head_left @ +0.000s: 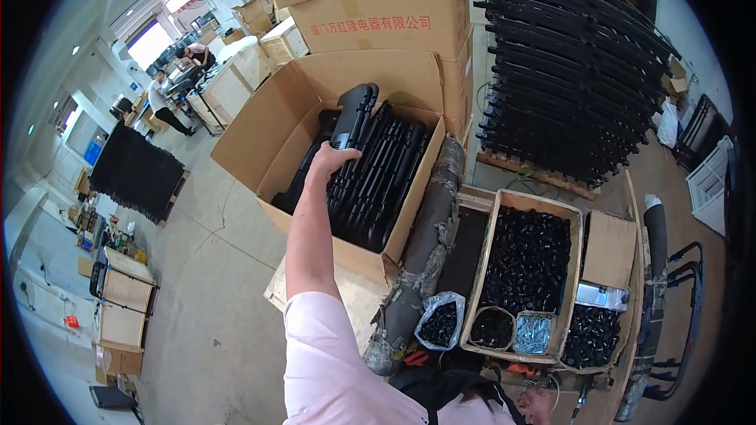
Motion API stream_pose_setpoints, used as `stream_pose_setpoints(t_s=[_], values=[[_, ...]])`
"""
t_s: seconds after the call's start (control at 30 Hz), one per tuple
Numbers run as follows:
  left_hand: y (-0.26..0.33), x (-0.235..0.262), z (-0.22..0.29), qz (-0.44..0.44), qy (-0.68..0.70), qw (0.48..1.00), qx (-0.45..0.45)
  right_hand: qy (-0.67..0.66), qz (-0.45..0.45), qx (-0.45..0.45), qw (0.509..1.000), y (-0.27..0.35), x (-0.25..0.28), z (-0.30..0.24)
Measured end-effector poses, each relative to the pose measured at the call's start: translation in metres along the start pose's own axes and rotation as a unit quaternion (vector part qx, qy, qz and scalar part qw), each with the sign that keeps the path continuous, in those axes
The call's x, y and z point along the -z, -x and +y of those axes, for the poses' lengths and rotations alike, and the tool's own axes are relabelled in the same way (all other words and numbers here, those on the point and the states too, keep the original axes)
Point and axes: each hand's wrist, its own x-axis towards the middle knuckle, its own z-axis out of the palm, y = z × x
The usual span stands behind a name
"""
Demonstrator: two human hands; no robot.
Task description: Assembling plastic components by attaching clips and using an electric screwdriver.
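My left hand (335, 159) reaches into an open cardboard box (272, 164) and grips the lower end of a long black plastic part (357, 114). The held part stands tilted above the others, with my thumb across its near side. Beside it, several similar black plastic parts (387, 173) are packed upright in a row. Low in the picture, my right hand (535, 403) is partly visible near the front edge of a bench; its fingers are too unclear to read.
A tray of small black parts (526, 256) lies to the right, with a bin of silver screws (533, 334) and a bag of black pieces (439, 323). A padded roll (429, 228) separates box and tray. Black frames (567, 79) are stacked behind; people work far left.
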Motion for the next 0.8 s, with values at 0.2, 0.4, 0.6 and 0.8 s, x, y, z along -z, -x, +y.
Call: stream_pose_setpoints(t_s=[0.2, 0.4, 0.6, 0.8], values=[[0.011, 0.018, 0.030, 0.032, -0.251, 0.948, -0.192, 0.063, 0.022, 0.024, 0.997, 0.009, -0.012, 0.018], [0.118, -0.012, 0.079, -0.048, -0.392, 0.736, -0.550, 0.248, 0.032, 0.397, 0.883, 0.191, -0.133, -0.245], [0.207, -0.060, 0.068, -0.142, -0.375, 0.553, -0.731, 0.493, 0.012, 0.653, 0.575, 0.242, -0.275, -0.442], [0.190, -0.033, 0.013, -0.005, -0.345, 0.594, -0.727, 0.500, -0.196, 0.459, 0.708, 0.208, -0.339, -0.443]])
